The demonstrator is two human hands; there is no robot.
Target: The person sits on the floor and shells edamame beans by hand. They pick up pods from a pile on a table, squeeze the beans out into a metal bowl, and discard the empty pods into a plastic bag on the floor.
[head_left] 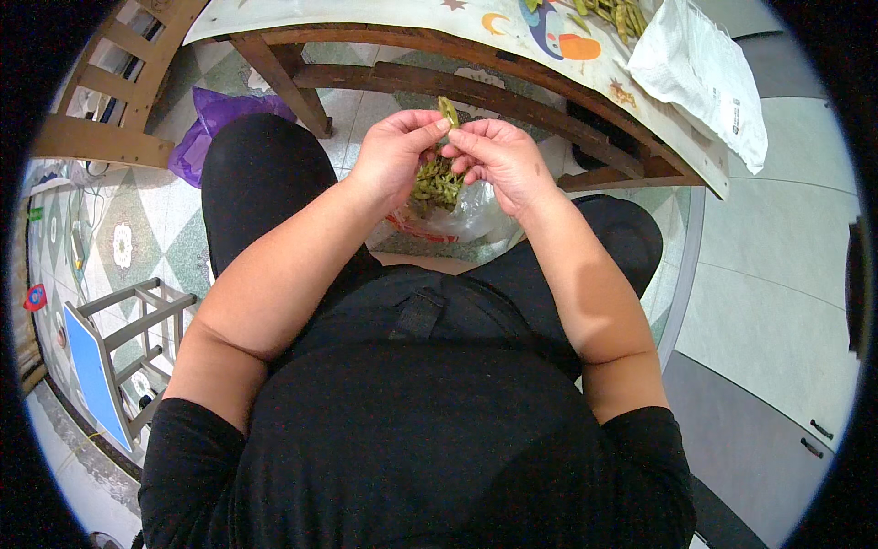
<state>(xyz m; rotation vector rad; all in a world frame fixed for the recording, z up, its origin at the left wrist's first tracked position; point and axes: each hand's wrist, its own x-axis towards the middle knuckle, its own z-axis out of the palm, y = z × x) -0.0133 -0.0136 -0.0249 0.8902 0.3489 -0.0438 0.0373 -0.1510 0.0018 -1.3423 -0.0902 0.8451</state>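
Observation:
A yellowish-green bean pod [446, 111] is pinched between the fingertips of my left hand [395, 154] and my right hand [503, 163]. Both hands are raised over my lap, close together, with the pod standing upright between the thumbs. Below them, a clear plastic bag [476, 212] with red marks lies between my knees, holding a heap of green pods or shells [435, 187]. My hands cover part of that heap, and whether the pod is split cannot be made out.
Ahead stands a wooden-framed table [457, 20] with a patterned cover, bearing more bean pods [624, 16] and a white bag [702, 82] at its right edge. A purple bag [189, 146] lies left of my knee. Further left is a blue-topped stool [96, 375] on its side; grey cabinets [777, 247] line the right.

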